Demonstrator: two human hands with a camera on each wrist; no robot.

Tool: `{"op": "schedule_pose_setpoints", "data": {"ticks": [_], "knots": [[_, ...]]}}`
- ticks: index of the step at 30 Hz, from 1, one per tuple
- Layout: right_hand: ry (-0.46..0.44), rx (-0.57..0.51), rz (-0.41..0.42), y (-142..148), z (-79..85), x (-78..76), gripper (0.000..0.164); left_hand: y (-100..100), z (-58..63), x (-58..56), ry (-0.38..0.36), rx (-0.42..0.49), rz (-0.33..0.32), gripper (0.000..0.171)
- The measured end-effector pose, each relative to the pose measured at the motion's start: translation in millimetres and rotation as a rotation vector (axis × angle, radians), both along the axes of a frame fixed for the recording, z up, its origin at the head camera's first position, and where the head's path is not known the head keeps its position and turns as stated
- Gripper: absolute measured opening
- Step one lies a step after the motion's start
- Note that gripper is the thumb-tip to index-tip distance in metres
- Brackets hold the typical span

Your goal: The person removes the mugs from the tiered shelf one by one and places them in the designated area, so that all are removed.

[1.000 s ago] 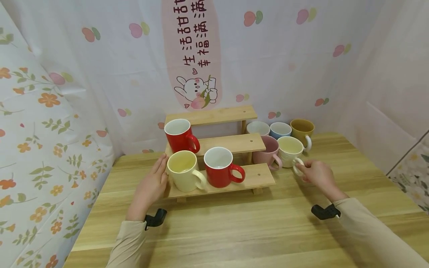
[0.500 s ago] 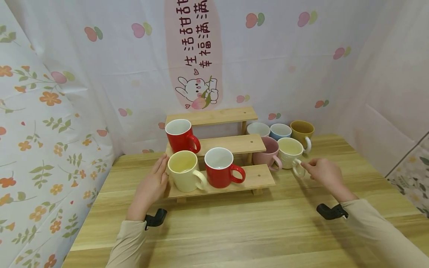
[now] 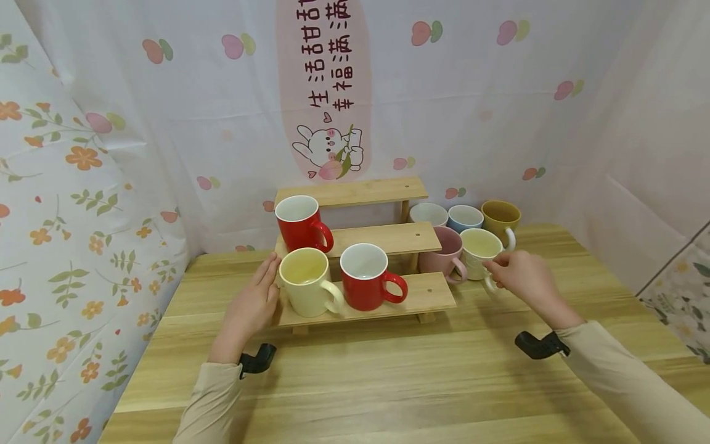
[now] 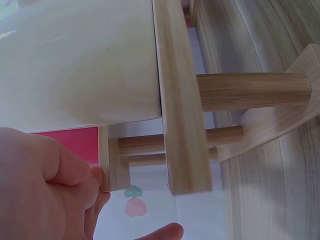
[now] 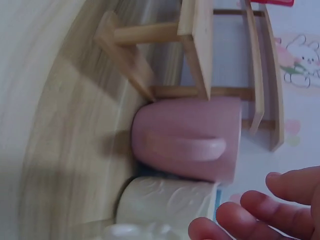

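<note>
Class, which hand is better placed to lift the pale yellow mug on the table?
Probably the right hand: it is at the handle of that pale yellow mug; the left hand is at the far left end of the wooden rack.

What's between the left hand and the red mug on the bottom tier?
The cream mug, standing on the bottom tier between the left hand and the red mug, its handle on the red mug's side. Head view shows it.

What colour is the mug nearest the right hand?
The mug is pale yellow; the head view shows it best.
</note>
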State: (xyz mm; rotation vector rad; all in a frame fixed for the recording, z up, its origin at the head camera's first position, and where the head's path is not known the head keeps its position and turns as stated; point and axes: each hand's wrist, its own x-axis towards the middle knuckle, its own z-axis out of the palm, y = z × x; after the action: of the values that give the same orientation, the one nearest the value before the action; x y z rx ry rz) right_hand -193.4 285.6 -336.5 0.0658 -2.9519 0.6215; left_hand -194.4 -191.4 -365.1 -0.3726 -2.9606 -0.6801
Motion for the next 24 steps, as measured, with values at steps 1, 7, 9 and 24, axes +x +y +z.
{"op": "schedule_pose_setpoints", "data": {"ticks": [1, 7, 9, 24], "knots": [[0.014, 0.003, 0.011, -2.4, 1.3, -0.4, 0.032, -0.1, 0.1, -0.1, 0.003, -0.001, -0.001, 0.052], [0.021, 0.001, 0.041, -16.7, 11.8, -4.4, 0.034, -0.7, -0.2, -0.2, 0.013, -0.001, -0.008, 0.051], [0.016, -0.003, 0.054, -21.4, 16.4, -6.6, 0.032, -1.1, -0.7, -0.3, 0.016, 0.0, -0.01, 0.051], [-0.148, -0.051, 0.155, -61.1, 51.5, -24.0, 0.027, -3.7, -1.8, -0.9, 0.029, -0.006, -0.013, 0.051]]}}
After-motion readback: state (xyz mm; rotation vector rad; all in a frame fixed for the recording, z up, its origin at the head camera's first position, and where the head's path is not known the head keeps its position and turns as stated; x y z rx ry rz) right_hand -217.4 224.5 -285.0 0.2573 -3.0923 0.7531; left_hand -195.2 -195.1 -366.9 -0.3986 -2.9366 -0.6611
